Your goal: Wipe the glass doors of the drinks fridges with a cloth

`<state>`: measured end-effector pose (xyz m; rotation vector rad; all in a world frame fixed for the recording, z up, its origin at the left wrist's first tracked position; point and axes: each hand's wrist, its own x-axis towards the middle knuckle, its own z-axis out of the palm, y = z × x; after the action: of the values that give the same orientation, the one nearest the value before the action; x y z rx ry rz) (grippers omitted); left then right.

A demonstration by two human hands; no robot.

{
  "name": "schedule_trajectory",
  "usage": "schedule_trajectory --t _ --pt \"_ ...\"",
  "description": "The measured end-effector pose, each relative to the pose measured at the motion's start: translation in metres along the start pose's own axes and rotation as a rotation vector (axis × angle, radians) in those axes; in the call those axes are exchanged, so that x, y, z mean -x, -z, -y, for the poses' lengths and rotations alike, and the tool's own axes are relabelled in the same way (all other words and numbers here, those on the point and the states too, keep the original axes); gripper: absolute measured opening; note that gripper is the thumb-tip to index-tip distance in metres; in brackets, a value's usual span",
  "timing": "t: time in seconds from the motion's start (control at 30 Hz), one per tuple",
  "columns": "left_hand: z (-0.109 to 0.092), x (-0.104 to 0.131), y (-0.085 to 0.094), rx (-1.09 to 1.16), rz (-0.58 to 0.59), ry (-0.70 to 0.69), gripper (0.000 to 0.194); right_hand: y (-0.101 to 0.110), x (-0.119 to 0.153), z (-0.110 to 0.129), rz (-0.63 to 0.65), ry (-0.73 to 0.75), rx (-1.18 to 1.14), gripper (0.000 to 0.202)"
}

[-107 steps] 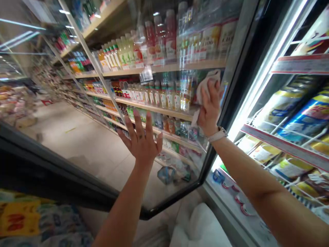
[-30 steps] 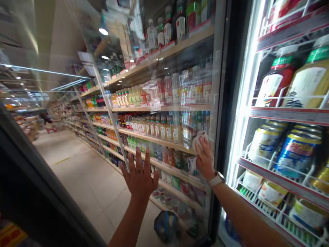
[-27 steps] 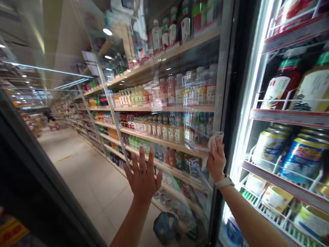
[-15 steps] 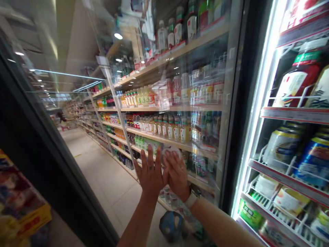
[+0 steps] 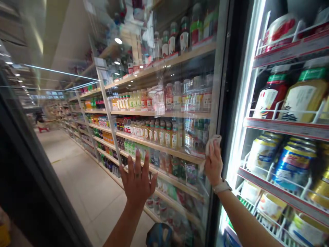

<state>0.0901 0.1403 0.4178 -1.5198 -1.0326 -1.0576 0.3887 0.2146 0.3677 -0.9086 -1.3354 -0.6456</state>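
In the head view a clear glass door (image 5: 164,79) in a dark frame stands before me. Flat against the glass, with fingers spread, rests my left hand (image 5: 138,178); a ring shows on one finger. My right hand (image 5: 214,164) presses a pale crumpled cloth (image 5: 214,140) to the glass near the door's right edge. A light-coloured watch band (image 5: 223,187) circles the right wrist.
To the right, lit cooler shelves (image 5: 288,127) hold bottles, cans (image 5: 294,163) and cups. Through the glass are long shelves (image 5: 164,147) of drinks and a tiled aisle floor (image 5: 77,178). The dark door frame (image 5: 31,164) runs down the left side.
My right hand has moved right with the cloth, away from my left hand, to the edge of the glass. My left hand stays spread on the pane. The view has shifted right.
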Motion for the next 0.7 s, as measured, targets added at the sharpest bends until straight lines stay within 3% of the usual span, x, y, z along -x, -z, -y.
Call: schedule_trajectory --t 0.1,0.23,0.37,0.47,0.57,0.63,0.7 --pt "-0.002 0.000 0.002 -0.013 0.008 0.006 0.065 -0.003 0.003 0.006 -0.051 -0.110 -0.011 0.058" --pt "-0.002 0.001 0.003 -0.025 0.014 -0.002 0.066 -0.022 -0.003 0.068 -0.043 -0.124 -0.071 0.058" --pt "0.000 0.001 0.002 -0.007 0.034 0.001 0.066 -0.041 0.002 0.146 0.076 0.045 -0.119 0.059" --pt "0.002 0.000 0.002 0.024 0.032 0.010 0.061 -0.048 0.011 0.179 0.170 0.227 -0.100 0.054" --pt "0.004 0.000 0.003 0.049 0.025 0.003 0.061 -0.045 0.011 0.169 0.234 0.403 -0.044 0.048" --pt "0.004 0.000 0.003 0.047 0.028 0.001 0.063 -0.038 0.004 0.141 0.277 0.457 -0.005 0.049" --pt "0.003 0.000 0.003 0.035 0.021 0.002 0.064 -0.029 -0.005 0.106 0.289 0.416 0.024 0.055"
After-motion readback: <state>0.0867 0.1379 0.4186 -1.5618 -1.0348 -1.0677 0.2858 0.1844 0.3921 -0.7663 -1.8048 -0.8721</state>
